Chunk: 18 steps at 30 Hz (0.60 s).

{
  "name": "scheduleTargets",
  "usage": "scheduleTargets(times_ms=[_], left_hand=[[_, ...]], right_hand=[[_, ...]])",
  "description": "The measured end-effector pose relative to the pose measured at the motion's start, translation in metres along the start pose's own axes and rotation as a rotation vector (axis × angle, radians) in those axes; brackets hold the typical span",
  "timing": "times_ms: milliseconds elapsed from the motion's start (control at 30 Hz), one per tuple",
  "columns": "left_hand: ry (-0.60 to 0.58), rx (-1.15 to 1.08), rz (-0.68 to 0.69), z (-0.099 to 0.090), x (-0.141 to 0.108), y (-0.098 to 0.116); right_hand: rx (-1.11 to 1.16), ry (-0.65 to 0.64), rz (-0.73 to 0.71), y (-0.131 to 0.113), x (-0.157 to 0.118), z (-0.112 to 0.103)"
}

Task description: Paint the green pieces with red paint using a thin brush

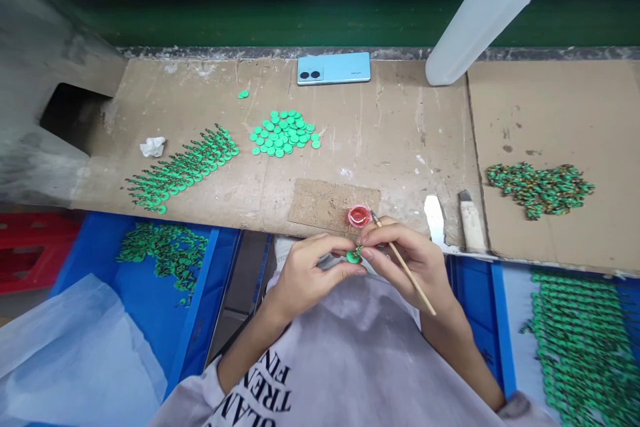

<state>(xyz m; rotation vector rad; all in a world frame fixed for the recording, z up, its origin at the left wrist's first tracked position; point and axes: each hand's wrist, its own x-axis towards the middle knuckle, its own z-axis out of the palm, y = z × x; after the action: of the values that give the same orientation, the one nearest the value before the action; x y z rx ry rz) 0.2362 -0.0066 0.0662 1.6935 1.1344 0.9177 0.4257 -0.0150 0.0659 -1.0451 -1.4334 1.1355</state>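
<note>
My left hand (313, 275) is closed, its thumb and forefinger pinching a small green disc (353, 257) in front of my chest. On the disc's other side, my right hand (413, 257) has its fingertips at a small green and dark piece (358, 249) on top of the disc. A thin wooden brush (407, 271) also lies in my right hand, its tip up and to the left. Just beyond my fingers stands a small round pot of red liquid (359, 215), at the edge of a brown cardboard piece (320, 203).
Green discs (285, 133) lie loose mid-table, with rows of assembled pieces (185, 170) to the left. A phone (334, 69) and white bottle (485, 17) stand behind. Small green-gold pieces (540, 188) and a scraper (471, 221) are right. Blue trays (187, 320) flank me.
</note>
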Motion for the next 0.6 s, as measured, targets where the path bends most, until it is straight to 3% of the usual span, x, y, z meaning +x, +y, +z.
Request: scheduleTargets(times_ms=[333, 600], left_hand=[[0.016, -0.005, 0.048, 0.0, -0.0002, -0.0037], [0.036, -0.074, 0.182, 0.0007, 0.001, -0.0059]], right_hand=[[-0.002, -0.033, -0.039, 0.0, 0.0031, -0.0027], [0.064, -0.069, -0.011, 0.001, -0.0001, -0.0018]])
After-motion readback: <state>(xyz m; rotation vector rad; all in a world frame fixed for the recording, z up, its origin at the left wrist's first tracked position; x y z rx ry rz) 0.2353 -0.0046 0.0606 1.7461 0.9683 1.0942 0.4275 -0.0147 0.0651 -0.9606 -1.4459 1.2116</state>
